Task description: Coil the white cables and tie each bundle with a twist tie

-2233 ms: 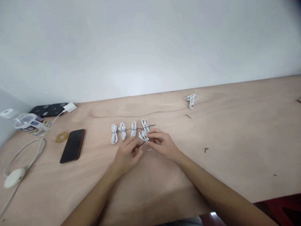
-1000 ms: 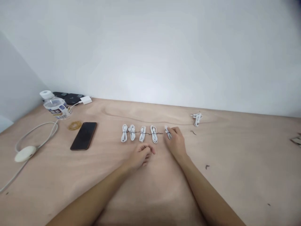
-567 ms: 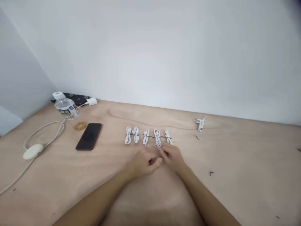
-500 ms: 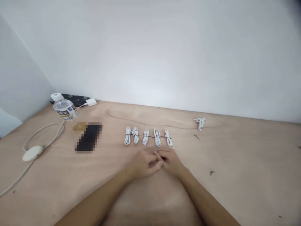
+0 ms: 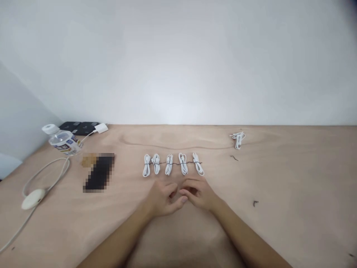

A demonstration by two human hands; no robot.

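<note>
My left hand [image 5: 164, 199] rests on the wooden table with its thumb stretched out, apart from the bent index finger. Facing it, my right hand [image 5: 199, 193] lies loosely curved, a gap between thumb and forefinger. Nothing shows in either hand, and the fingertips come close together in the middle. Just beyond them, several coiled white cables [image 5: 169, 165] lie in a row, each bound by a dark twist tie. The coil [image 5: 198, 164] at the right end is nearest my right hand.
Farther right lies another white cable bundle [image 5: 238, 140], with loose dark ties [image 5: 255, 203] on the table [image 5: 301, 193]. A plastic bottle [image 5: 63, 141], black flat items [image 5: 86, 128], a blurred dark rectangle [image 5: 99, 173] and a white cord with a round cream-coloured piece [image 5: 33, 199] occupy the left.
My hands have drawn slightly apart, with the thumbs and fingertips separating a little. The view has tilted and shifted slightly; the cable coils stay in their row.
</note>
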